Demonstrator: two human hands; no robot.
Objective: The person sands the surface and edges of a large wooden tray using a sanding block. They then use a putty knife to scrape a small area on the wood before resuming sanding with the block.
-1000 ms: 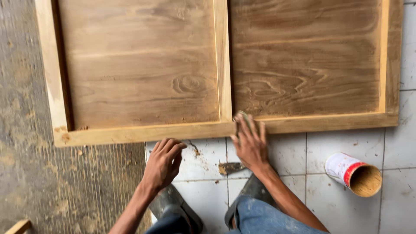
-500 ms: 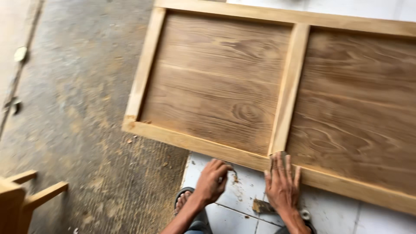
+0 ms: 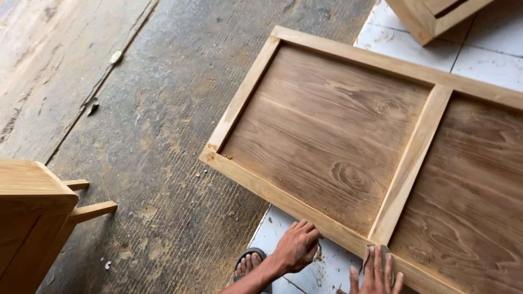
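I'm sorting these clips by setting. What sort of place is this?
Probably a woodworking shop: an unfinished framed wooden panel lies on a dusty concrete floor, with bare wooden furniture beside it.

Soft, even daylight fills the scene, bright enough to show the grain of the wooden panel (image 3: 348,141) and the grooves of the concrete floor (image 3: 141,109) without glare. Shadows are faint: a thin dark line runs inside the panel's frame, and a soft shade sits under the left hand (image 3: 297,246) on the pale tiles (image 3: 327,269). Focus is fairly sharp throughout, with slight softness at the right hand (image 3: 376,275), which the lower edge cuts off.
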